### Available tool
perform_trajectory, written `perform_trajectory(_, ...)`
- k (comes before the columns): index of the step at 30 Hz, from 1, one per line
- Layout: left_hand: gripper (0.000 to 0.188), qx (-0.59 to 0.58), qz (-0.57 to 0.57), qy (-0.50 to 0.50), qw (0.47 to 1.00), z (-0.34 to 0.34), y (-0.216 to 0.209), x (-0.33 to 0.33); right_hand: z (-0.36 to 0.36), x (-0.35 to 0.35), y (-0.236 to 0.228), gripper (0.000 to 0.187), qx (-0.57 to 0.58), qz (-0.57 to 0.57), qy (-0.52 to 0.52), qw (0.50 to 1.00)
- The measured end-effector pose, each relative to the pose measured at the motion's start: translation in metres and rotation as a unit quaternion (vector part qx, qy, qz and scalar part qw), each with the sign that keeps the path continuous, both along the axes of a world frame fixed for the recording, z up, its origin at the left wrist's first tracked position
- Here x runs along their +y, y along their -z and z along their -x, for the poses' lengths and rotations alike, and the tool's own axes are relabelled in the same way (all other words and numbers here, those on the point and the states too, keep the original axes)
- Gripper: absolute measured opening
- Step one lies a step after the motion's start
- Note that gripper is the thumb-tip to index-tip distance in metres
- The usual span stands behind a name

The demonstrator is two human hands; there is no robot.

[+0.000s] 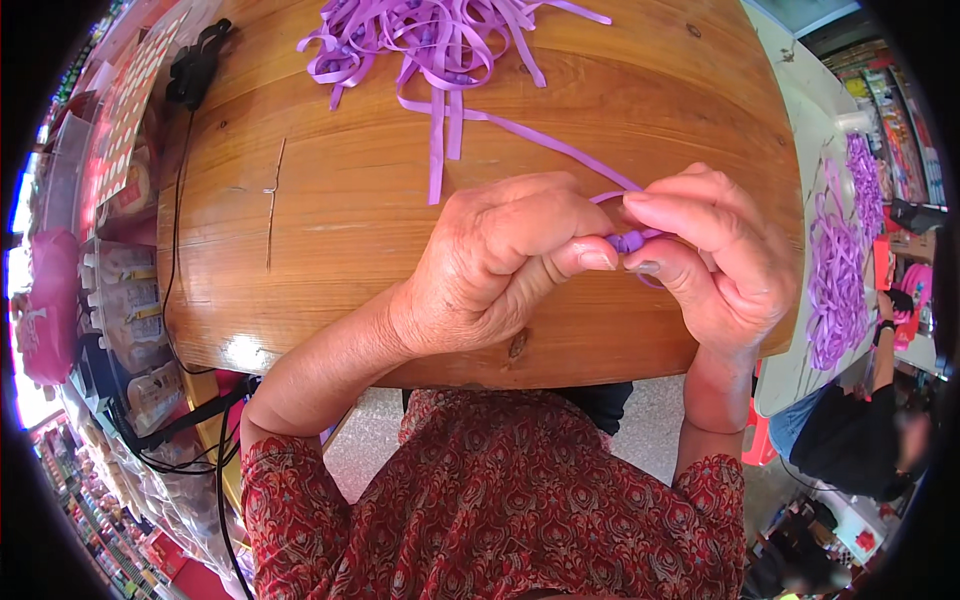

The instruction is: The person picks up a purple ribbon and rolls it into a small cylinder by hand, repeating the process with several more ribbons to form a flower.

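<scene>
Between my two hands, above the right part of the wooden table, is a small purple plastic clasp on a purple ribbon. My left hand pinches the clasp's left end between thumb and bent fingers. From the other side, my right hand closes thumb and fingertips on the ribbon beside the clasp. The ribbon runs back from my hands toward a heap of purple ribbon lanyards at the far side of the table. My fingers partly cover the clasp, so its ends are hidden.
A thin twisted wire lies on the table's left part. A black cable plug rests at the far left edge. On a white table to the right lies another purple ribbon heap, near another person in black. Plastic bins stand at left.
</scene>
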State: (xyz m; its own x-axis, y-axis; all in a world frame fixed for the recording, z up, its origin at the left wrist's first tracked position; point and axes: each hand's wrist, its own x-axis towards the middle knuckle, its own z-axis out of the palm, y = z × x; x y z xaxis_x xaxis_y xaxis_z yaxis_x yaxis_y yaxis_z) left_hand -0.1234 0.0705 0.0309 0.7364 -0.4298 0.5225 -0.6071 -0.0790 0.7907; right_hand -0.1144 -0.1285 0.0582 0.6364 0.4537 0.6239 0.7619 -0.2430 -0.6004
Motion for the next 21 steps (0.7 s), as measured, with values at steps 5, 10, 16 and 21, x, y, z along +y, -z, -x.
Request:
perform_trajectory(5, 0.011, 0.016, -0.010, 0.002, 1.000, 0.0004, -0.0001, 0.0006, -0.0007, -0.0002, 0.0016, 0.028, -0.016, 0.026, -0.002, 1.000)
perform_trajectory(10, 0.010, 0.001, -0.027, 0.002, 1.000, -0.0001, 0.0013, 0.0015, -0.0005, -0.0004, 0.0017, 0.027, -0.061, 0.065, -0.002, 0.996)
perform_trajectory(16, 0.008, 0.007, -0.036, 0.009, 0.999, -0.0007, 0.0028, 0.0010, -0.0007, -0.0028, 0.0008, 0.028, -0.133, 0.125, -0.005, 0.983)
perform_trajectory(21, 0.007, 0.019, -0.021, 0.016, 0.999, 0.0005, 0.0036, 0.0005, -0.0012, -0.0031, 0.0022, 0.031, -0.157, 0.146, -0.013, 0.977)
